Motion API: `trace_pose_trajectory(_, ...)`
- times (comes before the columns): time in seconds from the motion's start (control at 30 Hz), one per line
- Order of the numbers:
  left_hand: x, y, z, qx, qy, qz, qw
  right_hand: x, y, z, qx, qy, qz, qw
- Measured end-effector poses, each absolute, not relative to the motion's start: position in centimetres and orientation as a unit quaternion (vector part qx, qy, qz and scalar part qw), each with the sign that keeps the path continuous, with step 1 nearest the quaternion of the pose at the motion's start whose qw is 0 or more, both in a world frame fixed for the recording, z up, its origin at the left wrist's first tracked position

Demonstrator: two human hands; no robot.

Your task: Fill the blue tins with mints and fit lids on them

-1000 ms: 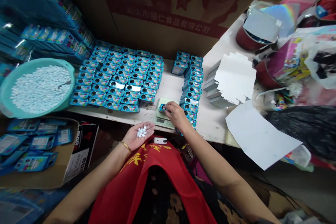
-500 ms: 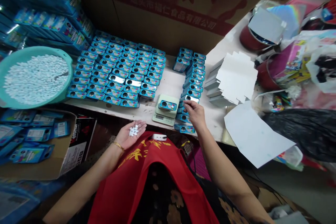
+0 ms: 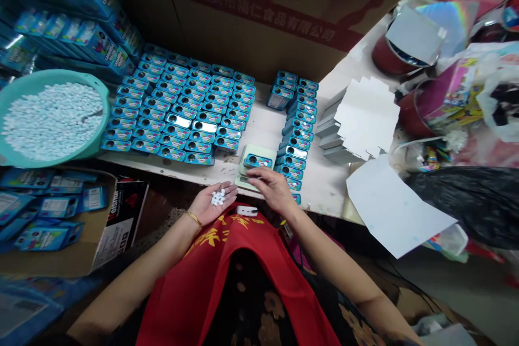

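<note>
My left hand (image 3: pixel 208 204) is turned palm up in front of the table edge, fingers stretched out, with a small heap of white candies (image 3: pixel 218 197) lying in the palm. My right hand (image 3: pixel 272 188) is over the front of a pale green kitchen scale (image 3: pixel 262 150), thumb and fingers drawn together. Whatever is in those fingertips, if anything, is hidden. On the scale lies a blue candy tin (image 3: pixel 254 160) with a dark round spot on its face and a white candy near its right end. The right hand covers much of the scale's display.
A turquoise basin (image 3: pixel 106 98) full of white candies stands at left, beside rows of blue tins (image 3: pixel 178 131). Another column of tins (image 3: pixel 302 123) runs right of the scale, near stacked white cartons (image 3: pixel 367 113). A large cardboard box (image 3: pixel 243 43) stands behind; an open carton (image 3: pixel 97 227) sits lower left.
My right hand has moved left from the right-hand column of tins to the front of the scale. My left hand, still bearing the candies, has shifted slightly right toward the scale.
</note>
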State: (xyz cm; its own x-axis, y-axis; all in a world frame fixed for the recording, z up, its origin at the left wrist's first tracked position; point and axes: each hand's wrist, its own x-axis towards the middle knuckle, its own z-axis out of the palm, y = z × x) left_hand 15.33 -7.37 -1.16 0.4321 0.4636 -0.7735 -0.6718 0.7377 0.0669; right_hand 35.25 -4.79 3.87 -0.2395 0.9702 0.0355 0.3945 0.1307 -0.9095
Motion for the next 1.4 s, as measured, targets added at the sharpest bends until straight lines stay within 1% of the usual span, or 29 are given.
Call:
trace_pose_trajectory(0.07, 16.0, -6.8, -1.0, -0.121, 0.400, 0.326, 0.848, 35.3, -4.4, 3.9, -0.510, -0.698, 0.384, 0.325)
trace_pose_trajectory(0.17, 15.9, -6.4, -0.9, -0.123, 0.414, 0.317, 0.844, 37.0, -3.2, 2.9, -0.569, -0.730, 0.255, 0.281)
trace_pose_trajectory(0.27, 14.6, -6.8, -1.1, -0.123, 0.429, 0.328, 0.833, 39.1, -2.5, 1.4, -0.607, -0.739, 0.186, 0.225)
trace_pose_trajectory(0.43, 12.2, -8.2, -1.9, -0.136, 0.447, 0.350, 0.812, 39.5, -2.5, 0.3, -0.634, -0.749, 0.139, 0.132)
trace_pose_trajectory(0.67, 11.3, -8.9, -2.5, -0.144, 0.449, 0.363, 0.804, 38.4, -2.1, 0.4, -0.635, -0.759, 0.121, 0.079)
trace_pose_trajectory(0.73, 11.4, -8.9, -2.3, -0.143, 0.447, 0.365, 0.804, 38.1, -2.0, 0.5, -0.631, -0.760, 0.129, 0.088)
trace_pose_trajectory(0.83, 11.7, -8.7, -2.0, -0.142, 0.455, 0.366, 0.799, 37.2, -1.7, 1.0, -0.609, -0.766, 0.162, 0.128)
trace_pose_trajectory(1.0, 12.4, -8.2, -1.6, -0.138, 0.454, 0.363, 0.802, 33.7, -1.3, 2.7, -0.534, -0.797, 0.217, 0.179)
trace_pose_trajectory(1.2, 13.8, -7.0, -1.2, -0.125, 0.394, 0.363, 0.835, 30.5, -2.7, 4.0, -0.409, -0.818, 0.342, 0.217)
trace_pose_trajectory(1.3, 14.4, -6.3, -0.8, -0.109, 0.390, 0.354, 0.843, 31.8, -2.4, 4.0, -0.423, -0.781, 0.382, 0.254)
trace_pose_trajectory(1.4, 14.5, -5.6, -0.6, -0.101, 0.406, 0.348, 0.839, 34.7, -1.3, 4.2, -0.472, -0.739, 0.377, 0.297)
